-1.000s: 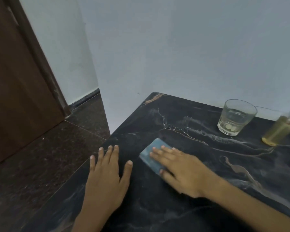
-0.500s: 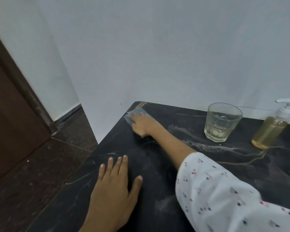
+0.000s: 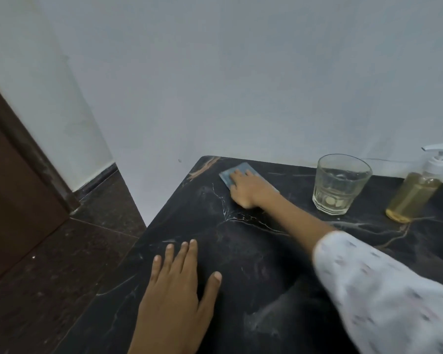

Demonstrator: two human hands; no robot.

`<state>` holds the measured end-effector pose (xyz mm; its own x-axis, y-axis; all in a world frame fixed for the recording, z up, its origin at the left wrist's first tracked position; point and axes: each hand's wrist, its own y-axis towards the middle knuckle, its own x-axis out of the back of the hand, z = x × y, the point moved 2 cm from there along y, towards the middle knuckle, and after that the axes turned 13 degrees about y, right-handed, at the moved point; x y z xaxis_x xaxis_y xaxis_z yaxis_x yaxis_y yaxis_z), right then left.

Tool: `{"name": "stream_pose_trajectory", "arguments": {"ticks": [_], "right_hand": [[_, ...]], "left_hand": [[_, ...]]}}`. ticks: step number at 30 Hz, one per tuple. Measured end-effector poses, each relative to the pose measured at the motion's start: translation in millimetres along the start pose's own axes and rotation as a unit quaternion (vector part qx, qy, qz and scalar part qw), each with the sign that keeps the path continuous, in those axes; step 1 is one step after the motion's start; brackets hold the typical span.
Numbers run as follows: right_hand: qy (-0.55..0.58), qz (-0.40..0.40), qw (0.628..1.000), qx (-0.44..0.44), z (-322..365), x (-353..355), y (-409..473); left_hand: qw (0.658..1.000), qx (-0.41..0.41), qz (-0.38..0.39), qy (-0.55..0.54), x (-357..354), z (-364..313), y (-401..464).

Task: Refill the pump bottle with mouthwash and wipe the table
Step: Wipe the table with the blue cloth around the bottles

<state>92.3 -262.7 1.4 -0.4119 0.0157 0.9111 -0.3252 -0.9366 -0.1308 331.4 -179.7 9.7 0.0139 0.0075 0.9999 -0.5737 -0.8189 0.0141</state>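
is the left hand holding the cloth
No, the left hand lies flat and bare on the table, while the right hand presses the blue cloth near the far corner.

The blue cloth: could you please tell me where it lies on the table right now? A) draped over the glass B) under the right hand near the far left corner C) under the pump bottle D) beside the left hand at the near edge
B: the right hand presses the cloth flat near the table's far left corner, apart from the glass.
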Motion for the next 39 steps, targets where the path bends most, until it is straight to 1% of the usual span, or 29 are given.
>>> {"name": "stream_pose_trajectory", "arguments": {"ticks": [2,3,6,9,11,13,14,16,19,21,23,24,25,26,28,29,31,32,33,34,36,39], "right_hand": [[0.045,-0.003,0.999,-0.016,13.6,-2.2,38.9],[0.061,-0.005,0.998,-0.011,23.5,-5.3,51.9],[0.091,0.018,0.995,0.042,56.4,-19.9,60.8],[0.098,0.052,0.983,0.146,75.7,-33.5,18.3],[0.085,0.072,0.968,0.223,72.2,-39.5,-34.6],[0.046,0.070,0.961,0.264,55.3,-42.8,-89.6],[0.024,0.055,0.964,0.259,43.1,-43.0,-109.9],[-0.030,0.003,0.980,0.198,19.9,-36.8,-125.9],[-0.100,-0.060,0.993,0.027,0.1,-17.7,-92.9],[-0.087,-0.085,0.989,-0.088,-7.7,-5.8,-52.9],[-0.041,-0.098,0.982,-0.158,-9.0,-1.8,-12.4],[-0.023,-0.100,0.981,-0.166,-6.8,-1.8,4.0],[-0.014,-0.100,0.983,-0.153,-1.8,-3.8,17.4],[-0.017,-0.097,0.988,-0.121,5.7,-6.9,26.2],[-0.034,-0.070,0.997,-0.017,26.2,-17.2,20.3],[-0.036,-0.057,0.997,0.040,34.6,-24.9,5.2],[-0.031,-0.049,0.989,0.138,45.0,-44.6,-44.3],[-0.024,-0.053,0.984,0.168,44.4,-53.5,-75.1],[-0.018,-0.065,0.981,0.180,38.8,-60.1,-104.3],[-0.011,-0.083,0.981,0.172,29.4,-63.7,-131.0],[-0.022,-0.129,0.985,0.108,3.9,-59.1,-159.6],[-0.022,-0.168,0.985,-0.036,-23.2,-33.4,-131.9]], "left_hand": [[1.000,0.008,-0.005,-0.007,3.3,5.3,-1.3],[1.000,0.013,-0.012,-0.009,5.1,8.4,-2.0],[0.999,0.032,-0.028,-0.029,10.4,15.3,-2.1],[0.997,0.043,-0.036,-0.048,12.4,20.6,-3.4],[0.997,0.041,-0.039,-0.056,13.3,22.2,-5.9],[0.996,0.037,-0.045,-0.066,14.4,22.1,-8.7],[0.996,0.033,-0.047,-0.073,15.1,21.1,-10.2],[0.995,0.030,-0.044,-0.087,16.4,18.5,-12.7],[0.995,0.020,-0.026,-0.092,20.1,13.7,-14.7],[0.997,0.019,-0.017,-0.071,21.2,11.7,-11.6],[0.999,0.032,0.006,-0.041,22.6,8.2,-5.8],[0.999,0.039,0.014,-0.029,22.5,4.4,-3.4],[0.998,0.047,0.010,-0.033,23.1,0.6,-2.4],[0.996,0.060,-0.006,-0.059,24.5,-4.1,-3.4],[0.983,0.093,-0.051,-0.150,26.6,-8.7,-9.2],[0.978,0.099,-0.061,-0.173,27.5,-8.6,-11.0],[0.979,0.091,-0.055,-0.171,30.2,-6.7,-12.6],[0.985,0.084,-0.037,-0.149,30.9,-5.1,-12.4],[0.989,0.078,-0.024,-0.125,29.9,-2.3,-12.1],[0.991,0.071,-0.013,-0.112,30.5,0.1,-11.2],[0.992,0.064,-0.004,-0.105,31.9,0.9,-12.6],[0.995,0.058,0.015,-0.083,35.6,-6.9,-18.5]]}}
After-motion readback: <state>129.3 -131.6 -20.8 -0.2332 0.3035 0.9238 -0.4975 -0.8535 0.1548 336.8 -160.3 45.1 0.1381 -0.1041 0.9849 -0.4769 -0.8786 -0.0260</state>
